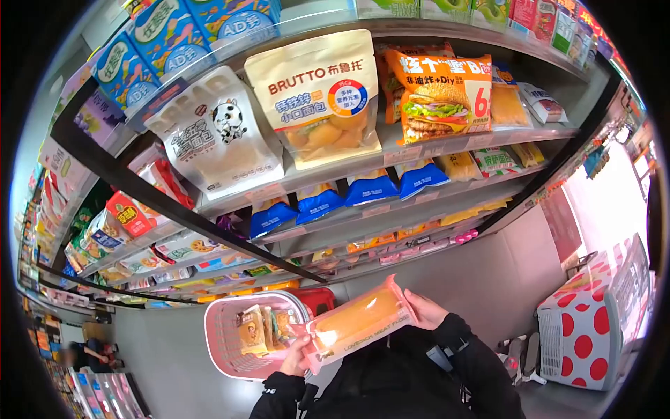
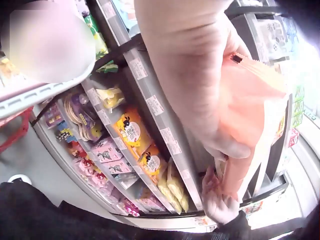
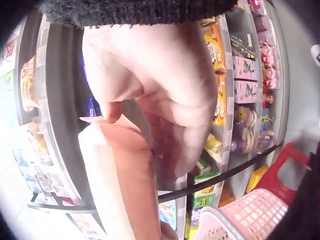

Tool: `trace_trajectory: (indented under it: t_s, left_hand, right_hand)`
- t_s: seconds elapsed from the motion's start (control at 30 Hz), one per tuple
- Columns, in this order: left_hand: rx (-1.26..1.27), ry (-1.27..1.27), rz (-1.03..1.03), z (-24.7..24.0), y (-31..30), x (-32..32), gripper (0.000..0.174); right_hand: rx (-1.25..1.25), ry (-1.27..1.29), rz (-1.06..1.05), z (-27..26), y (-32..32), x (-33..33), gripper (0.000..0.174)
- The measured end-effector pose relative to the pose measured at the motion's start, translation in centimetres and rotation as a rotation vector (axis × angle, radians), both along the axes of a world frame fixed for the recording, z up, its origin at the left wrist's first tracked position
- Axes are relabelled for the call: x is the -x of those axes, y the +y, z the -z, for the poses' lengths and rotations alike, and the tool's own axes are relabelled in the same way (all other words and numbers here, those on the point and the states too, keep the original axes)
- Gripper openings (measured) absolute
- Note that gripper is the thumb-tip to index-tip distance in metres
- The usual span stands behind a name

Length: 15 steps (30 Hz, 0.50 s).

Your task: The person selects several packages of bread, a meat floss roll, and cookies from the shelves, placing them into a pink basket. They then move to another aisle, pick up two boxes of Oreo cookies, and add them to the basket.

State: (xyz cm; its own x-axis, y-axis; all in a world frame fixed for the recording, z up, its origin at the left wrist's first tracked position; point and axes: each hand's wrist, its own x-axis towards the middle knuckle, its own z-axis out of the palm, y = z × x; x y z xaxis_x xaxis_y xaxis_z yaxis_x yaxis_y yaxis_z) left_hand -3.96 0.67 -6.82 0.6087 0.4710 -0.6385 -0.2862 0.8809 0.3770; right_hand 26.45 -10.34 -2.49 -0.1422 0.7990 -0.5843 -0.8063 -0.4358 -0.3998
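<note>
A long packaged bread loaf [image 1: 363, 321] in pink wrapping with a clear window lies across both hands in front of the body, its right end higher in the head view. My left hand [image 1: 296, 357] grips its left end, thumb on top. At the other end, my right hand [image 1: 427, 311] holds the wrapper's edge between thumb and fingers. In the right wrist view the right thumb presses near the crimped seam of the pink wrapper [image 3: 120, 175]. A pink basket [image 1: 218, 349] with several small snack packs [image 1: 255, 329] inside is just left of the left hand.
Shelves [image 1: 391, 155] ahead carry bagged bread, including a cream pouch [image 1: 317, 98] and an orange burger pack [image 1: 443, 98]. A dark shelf post [image 1: 160, 188] slants across at left. At right stands a red-dotted white box [image 1: 583, 335]. Another person [image 1: 91, 355] is far left.
</note>
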Motion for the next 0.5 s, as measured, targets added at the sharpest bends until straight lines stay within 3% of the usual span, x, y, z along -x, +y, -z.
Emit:
trace_trajectory:
  t_s: [0.07,0.2,0.4,0.5]
  left_hand:
    - [0.009,-0.056,0.067,0.6,-0.3,1.6,0.034]
    - [0.003,-0.078,0.063,0.9,-1.9,2.9,0.047]
    - [0.087,-0.173,0.219,1.7,-4.0,3.9,0.043]
    - [0.073,-0.001,0.344,0.2,-5.3,3.6,0.04]
  right_hand:
    - [-0.175,-0.028,-0.033,0.9,-0.7,1.3,0.046]
    - [-0.167,-0.166,-0.121,0.0,-2.5,3.4,0.042]
    - [-0.147,-0.222,-0.032,-0.3,-7.5,5.8,0.043]
    - [-0.103,-0.275,0.026,0.3,-10.9,7.2,0.042]
